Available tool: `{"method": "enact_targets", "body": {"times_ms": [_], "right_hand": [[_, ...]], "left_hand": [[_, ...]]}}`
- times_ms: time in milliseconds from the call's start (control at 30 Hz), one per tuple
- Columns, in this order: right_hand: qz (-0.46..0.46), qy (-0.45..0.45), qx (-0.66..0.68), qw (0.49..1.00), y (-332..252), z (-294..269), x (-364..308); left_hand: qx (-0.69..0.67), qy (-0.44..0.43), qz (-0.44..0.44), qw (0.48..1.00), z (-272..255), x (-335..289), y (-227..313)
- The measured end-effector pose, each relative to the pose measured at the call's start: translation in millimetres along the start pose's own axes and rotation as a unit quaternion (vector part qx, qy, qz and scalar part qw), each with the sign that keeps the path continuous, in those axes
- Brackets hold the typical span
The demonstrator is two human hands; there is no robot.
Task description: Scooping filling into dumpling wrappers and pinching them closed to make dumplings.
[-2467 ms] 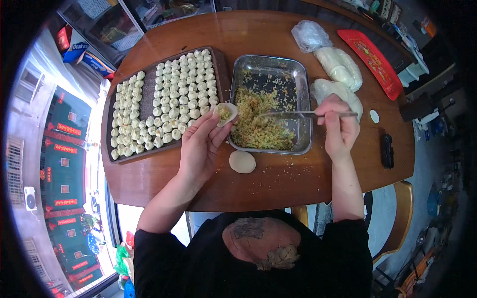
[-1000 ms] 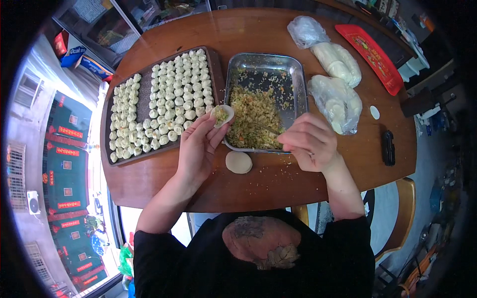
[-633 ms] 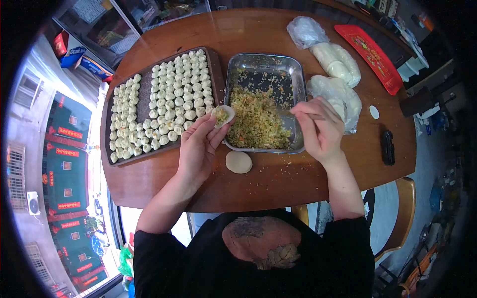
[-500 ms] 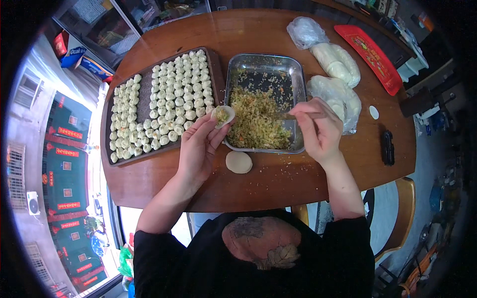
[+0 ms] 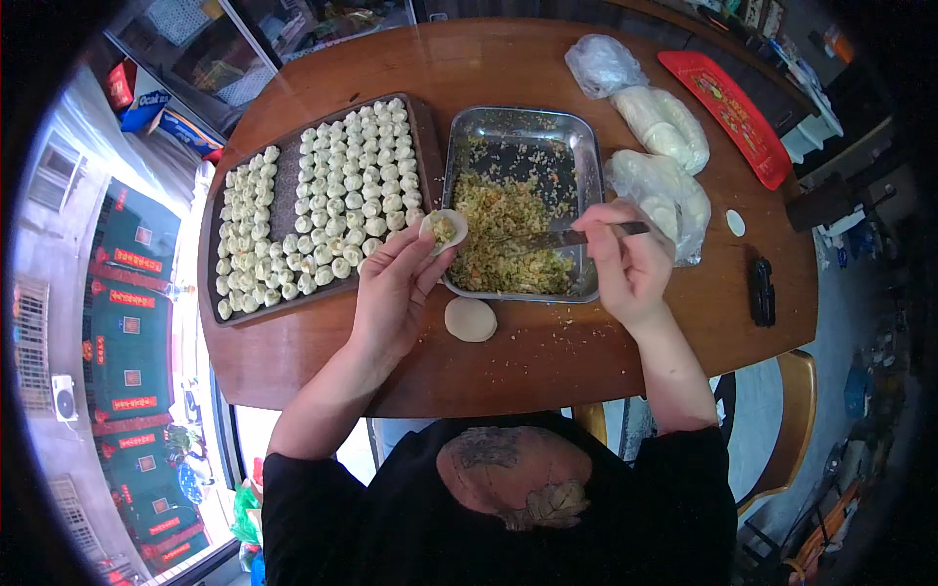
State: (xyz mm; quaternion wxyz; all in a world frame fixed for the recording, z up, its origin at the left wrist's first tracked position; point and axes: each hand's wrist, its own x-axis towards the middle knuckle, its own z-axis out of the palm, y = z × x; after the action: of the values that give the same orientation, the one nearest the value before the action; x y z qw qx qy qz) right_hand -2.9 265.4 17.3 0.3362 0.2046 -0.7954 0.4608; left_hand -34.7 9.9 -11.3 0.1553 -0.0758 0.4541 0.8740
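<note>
Counted one filled wrapper (image 5: 447, 230), one metal utensil (image 5: 562, 238), one steel pan (image 5: 528, 121), one dark tray (image 5: 282, 195), roughly a hundred dumplings (image 5: 353, 183), two pale rounds (image 5: 471, 319), one red tray (image 5: 728, 117).

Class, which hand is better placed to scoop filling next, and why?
Probably the right hand: it holds a utensil extending over the filling, while the left hand holds a dough wrapper.

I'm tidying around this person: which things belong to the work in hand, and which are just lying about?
In use:
filled wrapper in the left hand
metal utensil in the right hand
pan of filling
dark tray of dumplings
flat dough near the pan
probably the plastic bags

Apparently lying about:
red tray
small black object
</note>
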Motion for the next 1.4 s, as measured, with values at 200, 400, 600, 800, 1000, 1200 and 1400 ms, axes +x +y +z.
{"method": "enact_targets", "body": {"times_ms": [200,400,600,800,1000,1200,1400], "right_hand": [[0.121,0.08,0.082,0.986,2,-1,2],[0.221,0.103,0.108,0.964,25,-21,20],[0.291,0.145,0.192,0.926,31,-43,28],[0.377,0.109,0.196,0.899,42,-45,29],[0.414,0.132,0.25,0.865,50,-40,25],[0.427,0.127,0.235,0.864,72,-28,13],[0.337,0.072,-0.036,0.938,83,-46,14]], "left_hand": [[0.002,0.002,-0.019,1.0,-2,1,0],[-0.017,0.003,-0.03,0.999,3,-2,3],[-0.019,-0.027,-0.017,0.999,4,-3,4],[-0.019,-0.008,-0.018,1.0,8,-5,5],[-0.028,-0.012,-0.011,0.999,2,-3,3],[-0.024,-0.022,-0.013,0.999,1,-2,2],[-0.013,-0.05,-0.044,0.998,3,-7,7]]}}
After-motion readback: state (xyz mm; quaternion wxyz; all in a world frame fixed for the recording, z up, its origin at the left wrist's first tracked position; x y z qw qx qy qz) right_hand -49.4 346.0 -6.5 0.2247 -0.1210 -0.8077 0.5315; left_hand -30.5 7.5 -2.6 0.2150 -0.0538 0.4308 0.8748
